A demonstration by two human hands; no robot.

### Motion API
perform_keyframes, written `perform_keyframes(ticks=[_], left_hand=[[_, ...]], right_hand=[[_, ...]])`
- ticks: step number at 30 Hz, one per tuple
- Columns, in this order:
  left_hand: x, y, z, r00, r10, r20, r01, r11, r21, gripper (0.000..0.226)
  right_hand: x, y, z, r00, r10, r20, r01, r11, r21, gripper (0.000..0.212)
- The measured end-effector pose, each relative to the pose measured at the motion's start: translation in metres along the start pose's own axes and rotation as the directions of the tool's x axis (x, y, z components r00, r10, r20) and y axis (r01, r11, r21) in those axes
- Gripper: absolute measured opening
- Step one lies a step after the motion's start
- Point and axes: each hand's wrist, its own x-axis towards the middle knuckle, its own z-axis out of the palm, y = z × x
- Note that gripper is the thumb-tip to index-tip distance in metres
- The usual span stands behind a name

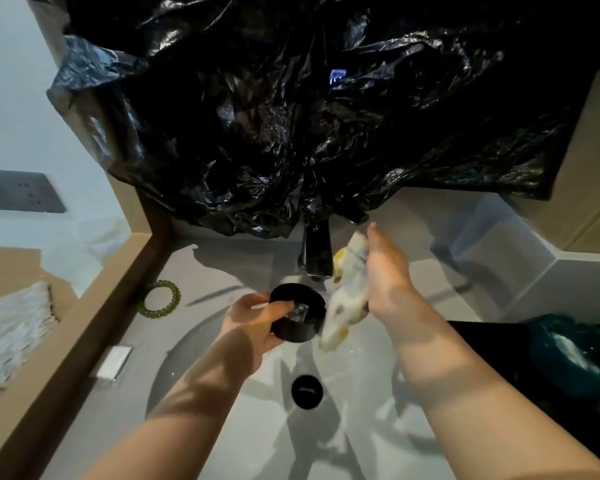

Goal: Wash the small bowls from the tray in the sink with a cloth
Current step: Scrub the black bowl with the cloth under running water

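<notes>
Bowl [293,332] clamped in left grip [253,323], cloth [347,292] held in right grip [388,271] — just beside bowl.

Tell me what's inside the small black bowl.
Only a pale glint, perhaps water, shows inside the small round black bowl; the thumb of the left hand covers its left rim.

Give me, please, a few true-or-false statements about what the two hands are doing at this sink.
1. The left hand grips the small black bowl over the sink. True.
2. The right hand holds a sponge. False: it holds a patterned cloth.
3. The green hair tie lies in the basin. False: it lies on the counter beside it.
4. The black faucet stands just behind the bowl. True.
</notes>
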Motion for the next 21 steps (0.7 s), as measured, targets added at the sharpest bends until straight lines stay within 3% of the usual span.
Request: perform_keyframes(ticks=[6,14,18,21], left_hand=[[0.003,0.002,0.009,0.999,-0.001,0.035,0.004,0.998,-0.070,0.038],[0.003,-0.007,0.010,0.995,-0.056,0.085,0.066,0.992,-0.108,0.046],[0.002,-0.007,0.012,0.993,-0.058,0.103,0.071,0.989,-0.131,0.040],[0.002,-0.005,0.012,0.993,-0.039,0.111,0.052,0.992,-0.118,0.032]], right_hand=[[0.026,-0.025,0.014,0.998,-0.045,0.035,0.049,0.991,-0.124,0.030],[0.031,-0.028,0.018,0.995,-0.095,0.038,0.099,0.988,-0.119,0.027],[0.030,-0.043,0.021,0.982,-0.167,0.084,0.180,0.969,-0.171,0.022],[0.030,-0.045,0.020,0.980,-0.172,0.104,0.188,0.968,-0.166,0.031]])
